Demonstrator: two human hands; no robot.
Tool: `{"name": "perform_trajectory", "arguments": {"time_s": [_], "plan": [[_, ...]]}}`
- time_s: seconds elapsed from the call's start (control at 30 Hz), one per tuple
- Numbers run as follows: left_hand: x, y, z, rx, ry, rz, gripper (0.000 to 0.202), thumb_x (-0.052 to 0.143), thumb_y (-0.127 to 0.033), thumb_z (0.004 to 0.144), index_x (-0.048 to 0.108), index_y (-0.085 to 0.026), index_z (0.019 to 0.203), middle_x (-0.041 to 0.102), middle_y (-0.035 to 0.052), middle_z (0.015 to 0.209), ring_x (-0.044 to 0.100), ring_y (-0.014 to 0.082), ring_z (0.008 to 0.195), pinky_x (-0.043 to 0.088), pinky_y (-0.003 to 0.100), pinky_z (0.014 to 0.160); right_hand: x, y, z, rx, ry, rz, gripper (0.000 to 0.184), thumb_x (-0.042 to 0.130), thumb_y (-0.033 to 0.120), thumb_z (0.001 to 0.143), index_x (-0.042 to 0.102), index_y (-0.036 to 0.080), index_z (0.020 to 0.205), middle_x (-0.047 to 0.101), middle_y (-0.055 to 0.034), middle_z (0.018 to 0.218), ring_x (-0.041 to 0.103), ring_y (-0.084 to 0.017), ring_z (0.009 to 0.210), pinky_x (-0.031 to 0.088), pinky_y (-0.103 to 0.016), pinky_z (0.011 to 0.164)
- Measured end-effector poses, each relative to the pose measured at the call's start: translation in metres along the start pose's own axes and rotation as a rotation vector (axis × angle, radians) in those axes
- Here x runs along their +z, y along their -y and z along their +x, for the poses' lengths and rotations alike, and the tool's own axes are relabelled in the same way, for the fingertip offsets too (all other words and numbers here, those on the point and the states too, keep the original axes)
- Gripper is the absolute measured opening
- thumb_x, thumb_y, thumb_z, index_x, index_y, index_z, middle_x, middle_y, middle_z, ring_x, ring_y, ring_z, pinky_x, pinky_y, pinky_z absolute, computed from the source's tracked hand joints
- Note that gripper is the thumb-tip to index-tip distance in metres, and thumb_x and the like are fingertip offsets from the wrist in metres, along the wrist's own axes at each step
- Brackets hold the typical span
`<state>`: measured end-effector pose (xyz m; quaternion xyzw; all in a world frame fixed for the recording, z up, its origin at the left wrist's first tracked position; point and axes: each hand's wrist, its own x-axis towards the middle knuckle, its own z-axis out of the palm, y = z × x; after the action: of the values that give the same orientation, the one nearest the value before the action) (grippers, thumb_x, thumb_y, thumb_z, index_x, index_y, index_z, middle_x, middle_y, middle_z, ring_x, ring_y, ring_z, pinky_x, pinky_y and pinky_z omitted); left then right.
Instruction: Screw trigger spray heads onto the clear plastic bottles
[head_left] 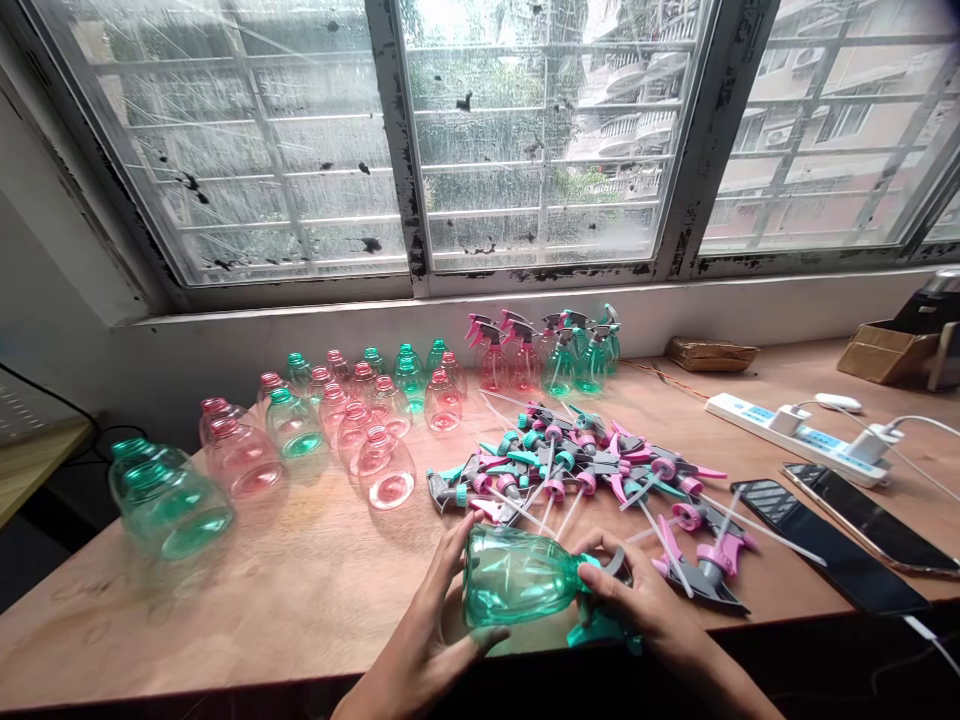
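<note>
A clear green spray bottle (517, 578) lies sideways between my hands over the table's front edge. Its base is cupped by my left hand (442, 610), fingers behind and thumb below. At the neck, my right hand (626, 590) grips the teal and grey spray head (600, 628), which is partly hidden by the fingers. Just beyond my hands lies a heap of loose spray heads (555, 460) in pink, teal and grey, with white dip tubes sticking out. Pink-and-grey spray heads (709, 570) lie close to my right hand.
Open-necked pink bottles (386, 470) and green bottles (176, 510) stand at the left. Several bottles with spray heads (559, 365) stand by the window wall. Two phones (817, 540), a power strip (799, 440) and a brown packet (711, 355) lie at the right.
</note>
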<state>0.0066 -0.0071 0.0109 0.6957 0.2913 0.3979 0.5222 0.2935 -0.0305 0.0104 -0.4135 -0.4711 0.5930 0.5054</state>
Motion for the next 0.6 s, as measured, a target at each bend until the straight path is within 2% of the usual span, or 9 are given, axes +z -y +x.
{"name": "perform_trajectory", "arguments": {"time_s": [0.23, 0.37, 0.6], "plan": [[0.004, -0.004, -0.001, -0.036, -0.053, 0.006, 0.091, 0.079, -0.050, 0.097, 0.026, -0.040, 0.170, 0.033, 0.0111, 0.175, 0.046, 0.0412, 0.153, 0.047, 0.050, 0.122, 0.000, 0.002, 0.000, 0.004, 0.017, 0.009, 0.048, 0.089, 0.059, 0.081, 0.066, 0.021, 0.098, 0.071, 0.0017, 0.077, 0.069, -0.020, 0.067, 0.053, -0.029, 0.063], [0.005, -0.008, -0.001, -0.027, -0.059, 0.026, 0.086, 0.076, -0.051, 0.099, 0.027, -0.043, 0.169, 0.038, 0.0075, 0.172, 0.043, 0.0381, 0.155, 0.044, 0.049, 0.125, 0.000, 0.003, -0.001, 0.005, 0.037, 0.001, 0.053, 0.096, 0.053, 0.074, 0.067, 0.022, 0.105, 0.069, 0.0023, 0.084, 0.066, -0.019, 0.070, 0.051, -0.028, 0.065], [0.006, -0.011, 0.000, -0.022, -0.059, 0.008, 0.086, 0.074, -0.051, 0.100, 0.024, -0.042, 0.170, 0.037, 0.0090, 0.173, 0.043, 0.0371, 0.155, 0.044, 0.047, 0.125, -0.003, 0.000, -0.001, -0.008, 0.059, -0.025, 0.053, 0.095, 0.050, 0.075, 0.065, 0.024, 0.109, 0.070, 0.0017, 0.087, 0.064, -0.020, 0.076, 0.051, -0.029, 0.068]]}}
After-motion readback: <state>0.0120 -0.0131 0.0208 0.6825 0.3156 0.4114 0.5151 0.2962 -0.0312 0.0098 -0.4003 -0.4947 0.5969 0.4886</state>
